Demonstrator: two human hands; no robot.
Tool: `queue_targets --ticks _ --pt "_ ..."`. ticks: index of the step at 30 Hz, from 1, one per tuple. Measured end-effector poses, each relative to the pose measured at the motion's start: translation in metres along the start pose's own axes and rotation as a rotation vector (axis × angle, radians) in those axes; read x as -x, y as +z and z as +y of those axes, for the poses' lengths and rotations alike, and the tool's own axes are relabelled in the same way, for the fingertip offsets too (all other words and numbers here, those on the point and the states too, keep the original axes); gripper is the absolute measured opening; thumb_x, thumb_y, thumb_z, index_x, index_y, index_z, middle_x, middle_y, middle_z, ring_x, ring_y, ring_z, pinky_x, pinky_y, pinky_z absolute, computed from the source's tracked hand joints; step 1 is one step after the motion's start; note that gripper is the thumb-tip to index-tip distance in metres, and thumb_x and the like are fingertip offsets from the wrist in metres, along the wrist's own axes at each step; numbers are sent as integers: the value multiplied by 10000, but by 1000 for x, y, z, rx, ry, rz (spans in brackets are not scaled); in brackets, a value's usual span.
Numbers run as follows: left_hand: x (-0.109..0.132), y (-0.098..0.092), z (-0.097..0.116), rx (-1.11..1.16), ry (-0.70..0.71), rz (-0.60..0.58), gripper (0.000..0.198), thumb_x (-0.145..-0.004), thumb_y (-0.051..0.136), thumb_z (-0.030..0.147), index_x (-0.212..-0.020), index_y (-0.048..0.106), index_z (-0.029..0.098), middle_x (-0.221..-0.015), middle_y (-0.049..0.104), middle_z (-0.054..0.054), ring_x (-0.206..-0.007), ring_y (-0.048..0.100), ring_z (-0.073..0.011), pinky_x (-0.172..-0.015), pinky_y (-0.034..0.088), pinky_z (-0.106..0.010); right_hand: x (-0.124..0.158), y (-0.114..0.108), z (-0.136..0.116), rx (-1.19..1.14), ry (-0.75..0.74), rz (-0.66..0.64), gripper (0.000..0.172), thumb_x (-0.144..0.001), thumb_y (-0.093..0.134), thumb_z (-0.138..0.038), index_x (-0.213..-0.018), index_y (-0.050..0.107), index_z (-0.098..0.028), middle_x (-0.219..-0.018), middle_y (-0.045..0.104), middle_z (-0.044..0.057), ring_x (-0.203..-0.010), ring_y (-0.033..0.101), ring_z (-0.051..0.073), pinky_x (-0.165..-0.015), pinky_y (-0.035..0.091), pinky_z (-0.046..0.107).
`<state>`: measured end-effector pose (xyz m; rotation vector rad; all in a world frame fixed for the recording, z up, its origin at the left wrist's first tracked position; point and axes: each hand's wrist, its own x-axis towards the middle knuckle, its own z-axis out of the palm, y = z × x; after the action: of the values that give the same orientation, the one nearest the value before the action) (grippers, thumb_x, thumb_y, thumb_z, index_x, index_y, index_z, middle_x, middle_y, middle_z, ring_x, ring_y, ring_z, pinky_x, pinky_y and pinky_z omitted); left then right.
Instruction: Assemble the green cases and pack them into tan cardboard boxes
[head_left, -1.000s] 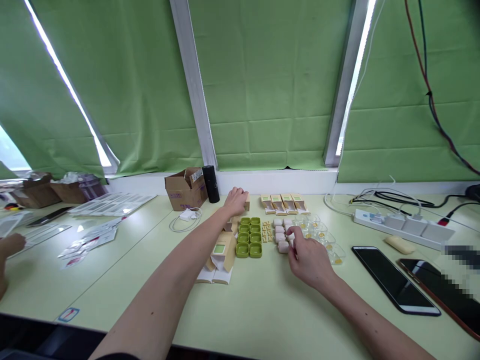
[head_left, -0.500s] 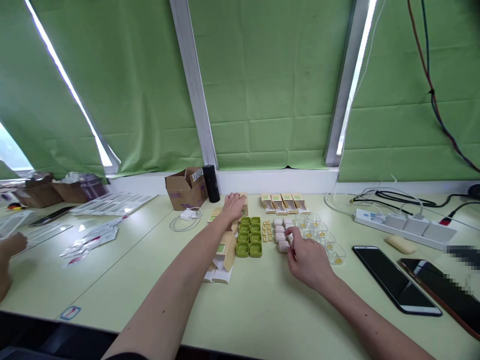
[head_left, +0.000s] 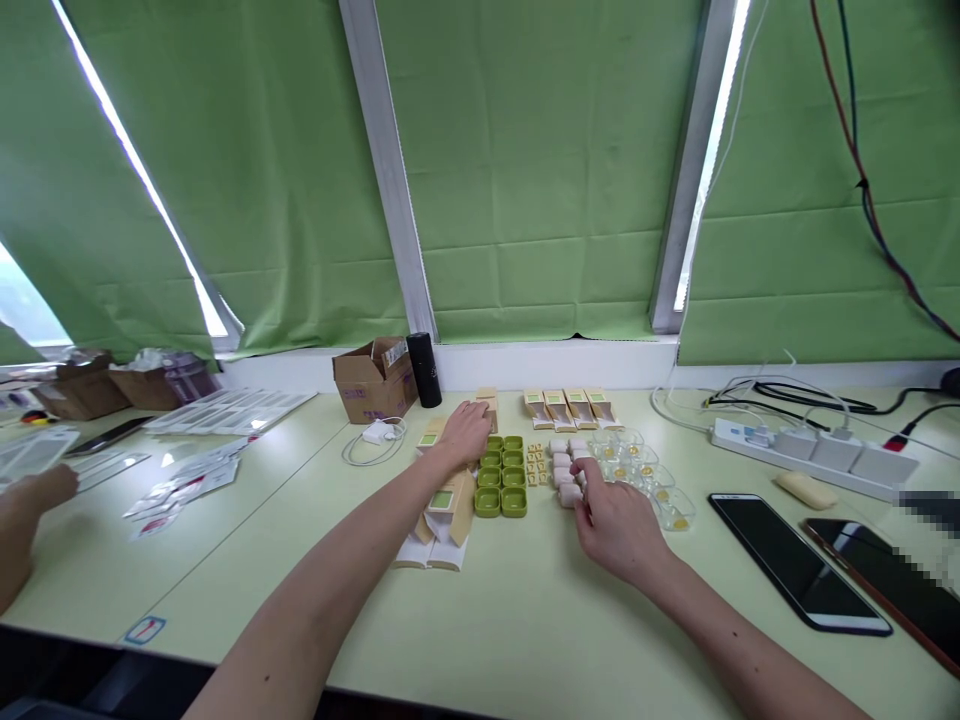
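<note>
My left hand [head_left: 465, 432] reaches down at the far left end of two rows of small green square cups [head_left: 488, 502], its fingers bent and their tips hidden. Beside and under that wrist lie folded kraft-paper boxes with green windows [head_left: 442, 499], some with white flaps open towards me. My right hand [head_left: 616, 515] is closed, thumb and forefinger together at the pale pink blocks [head_left: 569, 495]; a whitish block shows between them. Small yellowish pieces [head_left: 536, 465] sit between the cups and the blocks. Right of the blocks are clear plastic cups [head_left: 675, 508] with yellow spots in them.
Open kraft boxes [head_left: 577, 408] stand in a row at the back. A brown carton [head_left: 373, 383], a black cylinder [head_left: 424, 370] and a white charger [head_left: 379, 432] are back left. Phones [head_left: 799, 562] and a power strip [head_left: 810, 452] lie right. Another person's hand [head_left: 34, 515] is at far left.
My left hand has drawn back a little from the far kraft box, which now shows behind it. My right hand stays almost in place. The other person's hand has moved further into view.
</note>
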<state>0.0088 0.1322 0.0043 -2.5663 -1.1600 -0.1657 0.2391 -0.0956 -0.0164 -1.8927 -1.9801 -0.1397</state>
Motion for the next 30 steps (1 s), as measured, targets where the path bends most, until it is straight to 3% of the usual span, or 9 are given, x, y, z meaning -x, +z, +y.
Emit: queue_targets --ticks 6,17,20,24,30 --pt "-3 4 -4 4 -8 -4 214 -968 588 221 -1119 734 179 -1366 660 -172 -1357 573 -302 -1215 318 -451 0 0 0 -11 -6 1 358 -908 510 -125 -1258 471 -190 -710 700 25 -632 616 234 -625 176 304" --pt "-5 -1 -3 32 -30 -19 227 -944 618 207 -1146 716 173 -1379 650 -179 -1327 606 -306 -1249 295 -463 0 1 0 -11 -7 -14 366 -919 504 -141 -1278 459 -200 -720 708 21 -637 627 240 -624 170 309" --pt "-3 -9 1 47 -48 3 212 -949 614 213 -1126 720 168 -1389 649 -180 -1327 605 -308 -1257 292 -477 0 0 -2 -10 -12 -19 371 -909 506 -133 -1272 460 -198 -702 700 18 -636 628 240 -626 175 309" --pt "4 -27 11 84 -87 75 206 -964 575 197 -1090 734 160 -1415 629 -195 -1340 577 -337 -1186 386 -487 1 -1 -3 -34 -41 -9 392 -900 522 -124 -1278 456 -206 -724 707 15 -646 633 236 -632 179 308" --pt "34 -56 43 185 -88 199 250 -1021 519 218 -1182 711 207 -1280 700 -122 -1264 579 -290 -1070 466 -433 9 -1 -9 -65 -157 -57 260 -947 561 -198 -1201 523 -238 -811 729 28 -692 644 223 -613 156 313"
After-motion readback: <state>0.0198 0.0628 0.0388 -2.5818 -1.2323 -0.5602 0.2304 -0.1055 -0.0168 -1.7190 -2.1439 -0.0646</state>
